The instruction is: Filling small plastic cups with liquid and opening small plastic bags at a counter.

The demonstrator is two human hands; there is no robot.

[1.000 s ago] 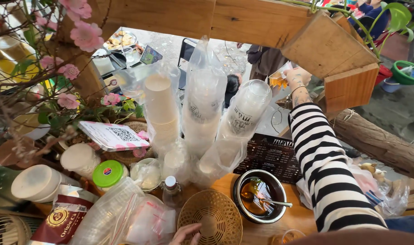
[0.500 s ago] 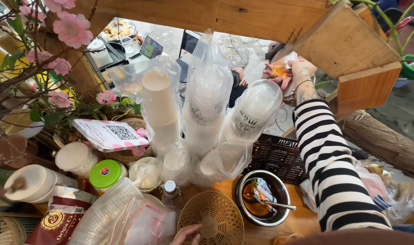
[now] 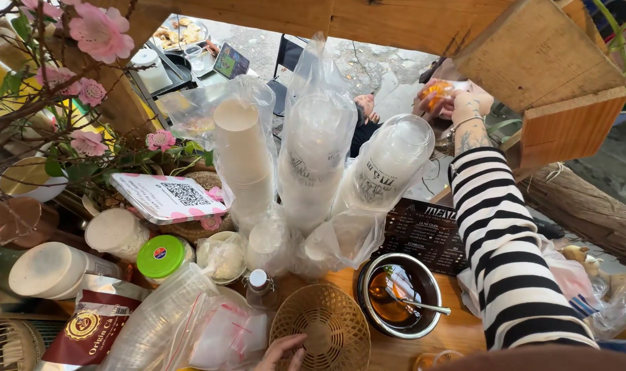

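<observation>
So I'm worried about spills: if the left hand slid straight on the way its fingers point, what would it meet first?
Probably the woven basket: the left hand already touches its rim, fingers pointing across it.

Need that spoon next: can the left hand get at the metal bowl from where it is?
Probably yes. The left hand rests on the wicker basket, and the metal bowl sits right beside it with nothing standing between them.

Bagged cup stacks point(image 3: 313, 158): 3, behind the wicker basket point(image 3: 320, 330) | wicker basket: 1 | metal bowl point(image 3: 399, 295): 1, right of basket | green-lidded jar point(image 3: 160, 256): 1, left of basket | hands: 2
</observation>
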